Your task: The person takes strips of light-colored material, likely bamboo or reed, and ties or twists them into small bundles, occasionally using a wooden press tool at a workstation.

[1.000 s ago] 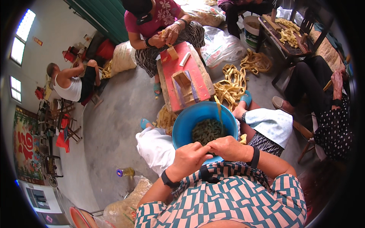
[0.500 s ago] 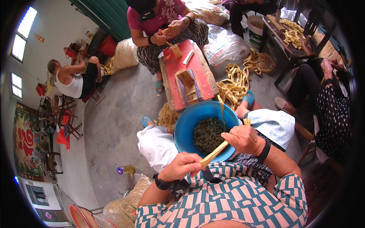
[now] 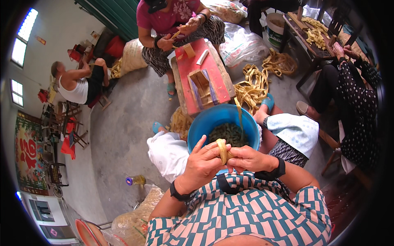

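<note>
My left hand [image 3: 202,164] and my right hand [image 3: 253,159] meet over the near rim of a blue bucket [image 3: 196,129]. Pinched between them is a pale yellow strip [image 3: 222,150], folded into a short loop that stands up from my fingertips. My left fingers press it from one side, and my right thumb and fingers close on it from the other. Lumpy dark green pieces [image 3: 225,133] lie in the bucket, partly hidden by my hands. Another yellowish strip [image 3: 239,112] hangs over the bucket's far right side.
Beyond the bucket stands a low red-topped table [image 3: 184,78] with a wooden holder [image 3: 200,85]. A person across it handles a strip. Heaped strips [image 3: 250,92] lie on the floor at right. Another person sits beside a strip-covered table [image 3: 296,35]. A bottle [image 3: 136,180] lies near a sack [image 3: 137,215].
My hands have come together over the bucket's near rim. The strip, stretched straight between them before, is folded into a loop. The person at right has reached toward the strip-covered table.
</note>
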The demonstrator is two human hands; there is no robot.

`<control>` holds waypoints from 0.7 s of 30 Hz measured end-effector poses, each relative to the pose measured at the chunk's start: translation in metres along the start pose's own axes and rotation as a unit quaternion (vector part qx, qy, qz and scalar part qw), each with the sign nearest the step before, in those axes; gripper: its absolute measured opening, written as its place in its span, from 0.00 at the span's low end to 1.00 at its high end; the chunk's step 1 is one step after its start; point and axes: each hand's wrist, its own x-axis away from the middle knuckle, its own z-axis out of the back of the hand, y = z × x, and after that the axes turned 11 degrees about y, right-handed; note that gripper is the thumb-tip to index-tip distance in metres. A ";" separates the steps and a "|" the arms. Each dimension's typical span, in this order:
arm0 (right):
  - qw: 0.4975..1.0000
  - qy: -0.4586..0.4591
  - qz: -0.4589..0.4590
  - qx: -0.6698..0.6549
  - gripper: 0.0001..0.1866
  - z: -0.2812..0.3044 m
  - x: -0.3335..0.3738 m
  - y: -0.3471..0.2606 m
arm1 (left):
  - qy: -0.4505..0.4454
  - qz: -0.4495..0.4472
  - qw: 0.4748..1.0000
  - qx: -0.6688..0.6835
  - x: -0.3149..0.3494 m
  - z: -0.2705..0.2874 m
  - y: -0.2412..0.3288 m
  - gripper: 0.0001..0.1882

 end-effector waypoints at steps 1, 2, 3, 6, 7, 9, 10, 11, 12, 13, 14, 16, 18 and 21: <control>0.998 -0.037 -0.023 -0.055 0.11 0.004 0.001 0.003 | 0.000 -0.031 0.998 -0.049 0.000 -0.002 0.002 0.08; 0.990 -0.073 -0.046 -0.110 0.12 0.006 0.001 0.004 | 0.000 -0.063 0.993 -0.098 0.001 -0.004 0.004 0.07; 0.986 -0.065 -0.085 -0.130 0.12 0.007 0.004 0.001 | 0.019 -0.090 0.988 -0.126 0.000 -0.008 0.004 0.07; 0.986 -0.053 -0.089 -0.131 0.13 0.009 0.004 0.006 | 0.016 -0.100 0.978 -0.184 0.003 -0.014 0.007 0.08; 0.986 -0.054 -0.089 -0.131 0.13 0.009 0.004 0.006 | 0.016 -0.134 0.972 -0.192 -0.001 -0.014 0.006 0.09; 0.976 -0.050 -0.131 -0.168 0.13 0.008 0.004 0.003 | 0.011 -0.142 0.968 -0.207 0.000 -0.013 0.009 0.09; 0.976 -0.050 -0.131 -0.169 0.13 0.008 0.005 0.002 | 0.005 -0.149 0.964 -0.222 0.001 -0.013 0.010 0.09; 0.971 -0.049 -0.139 -0.191 0.14 0.008 0.005 0.001 | 0.008 -0.164 0.962 -0.218 0.000 -0.012 0.011 0.08; 0.965 -0.047 -0.147 -0.213 0.14 0.008 0.005 0.000 | 0.008 -0.163 0.962 -0.218 0.000 -0.011 0.013 0.08; 0.965 -0.046 -0.147 -0.213 0.14 0.008 0.005 0.000 | 0.002 -0.160 0.966 -0.204 -0.001 -0.010 0.016 0.08; 0.962 -0.050 -0.150 -0.222 0.14 0.009 0.004 -0.001 | -0.004 -0.157 0.969 -0.189 -0.001 -0.010 0.018 0.07; 0.960 -0.055 -0.152 -0.230 0.13 0.008 0.003 0.000 | 0.000 -0.159 0.971 -0.177 0.000 -0.012 0.015 0.07; 0.938 -0.019 -0.180 -0.296 0.11 0.005 0.002 0.007 | -0.007 -0.150 0.974 -0.168 0.000 -0.013 0.014 0.06; 0.922 0.024 -0.172 -0.346 0.08 0.005 0.001 0.007 | -0.013 -0.140 0.965 -0.221 -0.001 -0.012 0.017 0.07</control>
